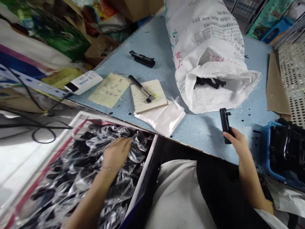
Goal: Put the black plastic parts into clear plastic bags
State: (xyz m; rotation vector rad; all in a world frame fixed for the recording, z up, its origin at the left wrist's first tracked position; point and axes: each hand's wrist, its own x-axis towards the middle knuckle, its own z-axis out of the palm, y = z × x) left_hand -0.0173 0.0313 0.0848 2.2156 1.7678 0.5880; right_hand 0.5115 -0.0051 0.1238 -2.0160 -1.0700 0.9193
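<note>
My right hand pinches the lower end of a long black plastic part with a small side tab, above the table's front edge. Over to the left, my left hand reaches down into a box of black parts in clear plastic bags. Its fingers are curled together against the bags, and their tips are partly hidden. Beyond my right hand lies a white woven sack, its mouth towards me, with black parts inside.
A hammer rests on a wooden block, which overlaps clear plastic bags. Nearby are a handwritten paper, a white box and another black part. A blue basket of black parts stands at right.
</note>
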